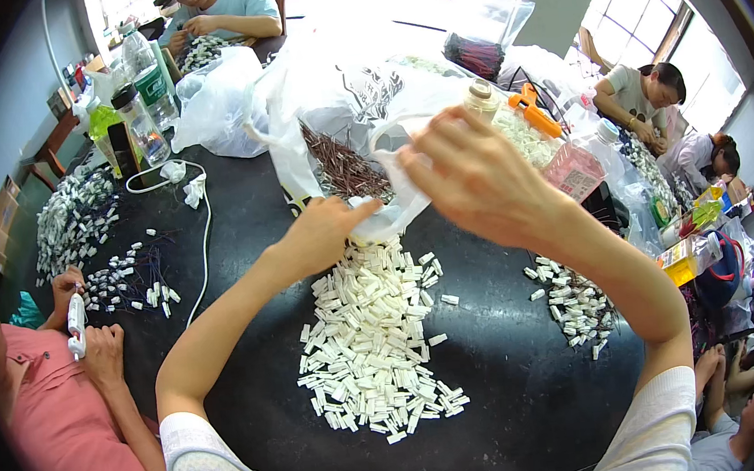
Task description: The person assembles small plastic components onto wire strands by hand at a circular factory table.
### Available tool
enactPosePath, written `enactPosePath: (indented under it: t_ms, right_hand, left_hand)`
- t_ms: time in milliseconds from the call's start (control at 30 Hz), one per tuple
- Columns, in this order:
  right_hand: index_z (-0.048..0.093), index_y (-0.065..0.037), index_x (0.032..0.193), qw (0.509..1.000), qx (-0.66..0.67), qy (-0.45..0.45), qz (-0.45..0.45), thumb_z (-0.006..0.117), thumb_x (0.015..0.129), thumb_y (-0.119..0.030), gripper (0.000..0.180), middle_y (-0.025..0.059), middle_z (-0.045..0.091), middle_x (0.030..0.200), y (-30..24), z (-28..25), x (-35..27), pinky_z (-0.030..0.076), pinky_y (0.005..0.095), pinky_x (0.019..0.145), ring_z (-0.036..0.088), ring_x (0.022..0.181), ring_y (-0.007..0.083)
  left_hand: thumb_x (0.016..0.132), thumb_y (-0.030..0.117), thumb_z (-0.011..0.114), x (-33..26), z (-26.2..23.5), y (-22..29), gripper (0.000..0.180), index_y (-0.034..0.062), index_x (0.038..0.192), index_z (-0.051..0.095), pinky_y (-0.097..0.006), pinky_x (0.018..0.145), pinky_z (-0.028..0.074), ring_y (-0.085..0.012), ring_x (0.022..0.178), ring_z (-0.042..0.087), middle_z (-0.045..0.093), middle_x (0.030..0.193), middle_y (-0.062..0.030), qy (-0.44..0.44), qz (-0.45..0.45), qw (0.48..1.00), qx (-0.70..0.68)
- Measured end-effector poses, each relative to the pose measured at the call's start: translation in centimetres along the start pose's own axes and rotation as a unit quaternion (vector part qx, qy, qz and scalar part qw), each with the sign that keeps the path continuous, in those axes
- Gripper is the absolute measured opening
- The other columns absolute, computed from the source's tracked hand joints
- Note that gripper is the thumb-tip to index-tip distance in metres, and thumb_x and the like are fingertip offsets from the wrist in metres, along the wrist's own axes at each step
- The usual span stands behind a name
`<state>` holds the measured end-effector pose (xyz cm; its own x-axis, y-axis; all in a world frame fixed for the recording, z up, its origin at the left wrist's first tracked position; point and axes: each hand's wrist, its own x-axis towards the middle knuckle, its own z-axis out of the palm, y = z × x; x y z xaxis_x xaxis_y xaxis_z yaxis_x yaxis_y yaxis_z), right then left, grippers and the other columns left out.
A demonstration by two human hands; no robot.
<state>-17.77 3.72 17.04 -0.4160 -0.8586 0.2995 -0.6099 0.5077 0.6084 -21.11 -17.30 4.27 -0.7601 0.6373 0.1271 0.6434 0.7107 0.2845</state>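
Note:
A white plastic bag (285, 158) stands on the dark table, its mouth facing me. Inside lies a bundle of thin reddish-brown wires (344, 162). My left hand (321, 233) is closed on the near edge of the bag, its index finger stretched along the rim. Higher and to the right, my right hand (479, 173) is closed on the bag's handle, slightly smeared by motion; its fingertips are partly hidden. Right below the bag, a heap of small white plastic connector housings (372, 335) spreads toward me across the table.
Another pile of white pieces with wires (571, 304) lies to the right. At left, a person in a pink top (77, 396) holds a white tool near more wired pieces (79, 217). Bottles (149, 85), a white cable (209, 241) and an orange glue gun (532, 110) surround the bag.

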Motion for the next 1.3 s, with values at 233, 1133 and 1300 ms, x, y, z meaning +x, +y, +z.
enactPosePath:
  t_ms: [233, 1133, 1300]
  right_hand:
    - [0.05, -0.005, 0.112, 0.983, 0.116, -0.112, -0.088, 0.062, 0.068, -0.008, 0.046, 0.014, 0.054, 0.107, -1.7, 4.7, -1.0, 0.025, 0.0449, 0.102, 0.044, 0.114, 0.0266]
    - [0.057, -0.003, 0.063, 0.984, -0.028, -0.122, -0.129, 0.058, 0.061, -0.01, 0.007, 0.0045, 0.052, 0.069, -0.4, 0.6, -5.2, 0.041, 0.033, 0.086, 0.052, 0.08, 0.0205]
    - [0.063, -0.002, 0.065, 0.985, -0.007, -0.098, -0.146, 0.058, 0.06, -0.013, 0.013, 0.0057, 0.056, 0.07, -0.2, -0.1, -6.0, 0.04, 0.0353, 0.088, 0.053, 0.081, 0.0208]
  left_hand:
    - [0.066, -0.007, 0.053, -0.9, 2.5, 0.8, 0.05, 0.0073, 0.114, 0.047, -0.044, 0.09, 0.031, -0.027, 0.093, 0.052, 0.055, 0.092, -0.0091, 0.001, 0.111, 0.99, 0.09]
    - [0.064, 0.004, 0.059, 8.4, 0.1, -4.4, 0.013, 0.0033, 0.076, 0.061, -0.037, 0.076, 0.043, -0.0285, 0.085, 0.053, 0.058, 0.078, -0.0099, 0.118, 0.022, 0.989, 0.082]
    - [0.068, 0.004, 0.058, 6.4, 1.1, -3.5, 0.006, 0.004, 0.073, 0.061, -0.033, 0.072, 0.044, -0.024, 0.083, 0.052, 0.058, 0.077, -0.0065, 0.174, 0.205, 0.961, 0.068]
